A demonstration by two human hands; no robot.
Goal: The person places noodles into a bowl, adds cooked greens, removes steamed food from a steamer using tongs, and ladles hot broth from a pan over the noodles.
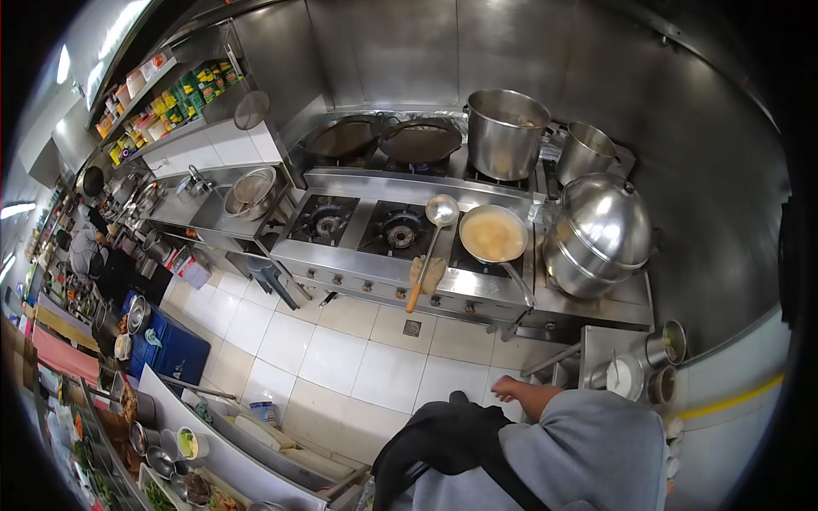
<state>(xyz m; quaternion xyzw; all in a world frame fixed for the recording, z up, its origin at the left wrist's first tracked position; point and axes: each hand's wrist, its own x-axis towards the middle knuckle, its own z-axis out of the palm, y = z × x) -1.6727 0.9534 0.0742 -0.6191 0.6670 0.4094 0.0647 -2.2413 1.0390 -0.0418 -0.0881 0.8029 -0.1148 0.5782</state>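
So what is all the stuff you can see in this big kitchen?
stove: one, steel, centre
frying pan: one, pale liquid inside, front right burner
ladle: one, steel with wooden handle, beside the pan
woks: two, dark, back burners
tall pot: one, steel, back right
domed steamer: one, shiny steel, far right
small pots: three, steel, lower right shelf
blue bin: one, left floor
another person: one, far left
hand: one, bare, grey sleeve, near the small pots; which hand is unclear

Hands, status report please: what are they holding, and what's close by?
Right hand empty, fingers curled, over floor tiles. Left hand out of view. Steel containers nearest.
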